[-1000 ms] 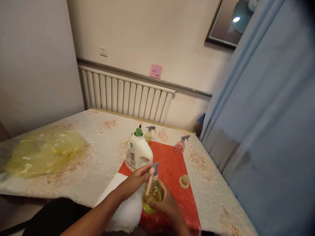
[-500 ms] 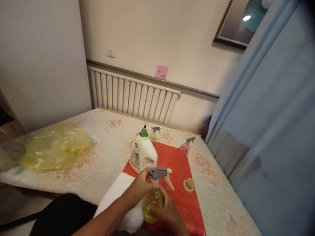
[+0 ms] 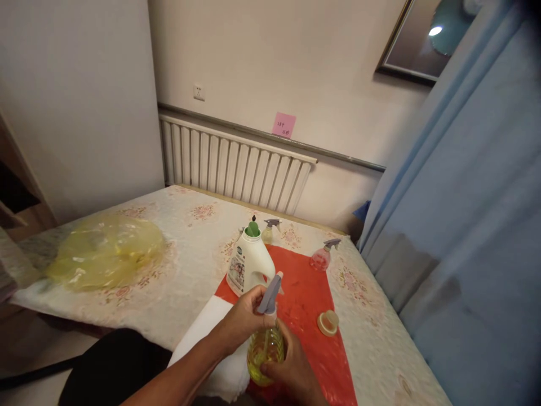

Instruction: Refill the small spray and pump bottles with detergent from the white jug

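A clear spray bottle (image 3: 262, 351) with yellow liquid stands upright between my hands, low in the middle. My left hand (image 3: 247, 310) is closed around its collar, just under the grey spray head (image 3: 270, 296). Around the body of the bottle, my right hand (image 3: 291, 358) grips from the right. Just beyond them stands a white detergent jug (image 3: 250, 262) with a green spout in its uncapped mouth. To the right, a pale cap (image 3: 328, 322) lies on the red plastic sheet (image 3: 302, 293).
Farther back stand a spray bottle with pink liquid (image 3: 320, 259) and another with pale yellow liquid (image 3: 267, 234). A white cloth (image 3: 200, 324) lies at the near left. A yellow plastic bag (image 3: 110, 251) rests on the flowered tablecloth (image 3: 190, 237). A blue curtain (image 3: 460, 225) hangs at the right.
The spray head has turned about the bottle's neck: its nozzle pointed toward me, then right, and now away from me. My hands stay on the bottle. The view has shifted a little left.
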Tool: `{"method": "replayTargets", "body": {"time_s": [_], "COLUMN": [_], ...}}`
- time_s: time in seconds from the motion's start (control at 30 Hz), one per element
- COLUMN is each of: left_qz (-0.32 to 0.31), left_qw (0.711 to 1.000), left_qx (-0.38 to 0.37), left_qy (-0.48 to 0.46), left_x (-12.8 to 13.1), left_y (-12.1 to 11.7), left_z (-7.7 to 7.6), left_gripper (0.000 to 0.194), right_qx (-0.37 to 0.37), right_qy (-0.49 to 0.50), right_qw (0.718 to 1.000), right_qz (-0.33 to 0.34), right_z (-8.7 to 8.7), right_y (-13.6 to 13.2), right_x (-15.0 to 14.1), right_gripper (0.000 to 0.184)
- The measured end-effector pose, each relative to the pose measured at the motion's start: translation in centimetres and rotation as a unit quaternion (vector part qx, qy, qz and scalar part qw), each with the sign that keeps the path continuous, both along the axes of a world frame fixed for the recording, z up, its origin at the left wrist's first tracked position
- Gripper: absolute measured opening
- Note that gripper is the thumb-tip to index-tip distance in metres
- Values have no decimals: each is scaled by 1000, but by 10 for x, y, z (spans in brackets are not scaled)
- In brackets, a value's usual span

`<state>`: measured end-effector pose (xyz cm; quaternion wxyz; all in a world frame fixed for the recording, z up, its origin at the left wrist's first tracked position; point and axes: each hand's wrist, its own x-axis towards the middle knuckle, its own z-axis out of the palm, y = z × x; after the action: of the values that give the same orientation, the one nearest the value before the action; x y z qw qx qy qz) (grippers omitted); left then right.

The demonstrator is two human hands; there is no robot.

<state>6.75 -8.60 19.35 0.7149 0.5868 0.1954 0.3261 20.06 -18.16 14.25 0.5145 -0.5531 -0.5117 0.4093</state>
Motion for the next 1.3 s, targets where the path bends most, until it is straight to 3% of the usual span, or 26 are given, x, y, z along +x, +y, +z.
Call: {"method": "replayTargets", "body": {"time_s": [0.27,0.37,0.5,0.6,0.8,1.07,1.3], "left_qz": [-93,-52,21,21,-88,46,38], "left_qw": [995,997,993,994,995,993,997], "left_qx": [-34,-56,-87,-84,-35,-44,47], "left_qy": [-2,-24,-74,-71,-24,-102,-53], "left_x": [-11,-8,-1,-2,-14,-6,-19], "left_y": [5,4,-5,-9,-4,-3,10], "left_z": [5,1,-4,-3,1,23,36], "left_gripper": [37,33,42,40,33,46,32], "right_qx": [-1,-14,-34,-28,-3,-31,-13], "right_qy": [-10,-35,-57,-60,-71,-84,-83], "right_qw": [1000,999,996,997,997,993,996], "right_qz": [-1,-23,-52,-49,-34,-79,-38], "right_z": [-4,-13,-25,-30,-19,-10,4], "right_y": [0,1,2,3,2,0,3], "right_x": [5,5,7,10,6,-8,-11], "right_gripper": [71,73,75,76,70,74,65]}}
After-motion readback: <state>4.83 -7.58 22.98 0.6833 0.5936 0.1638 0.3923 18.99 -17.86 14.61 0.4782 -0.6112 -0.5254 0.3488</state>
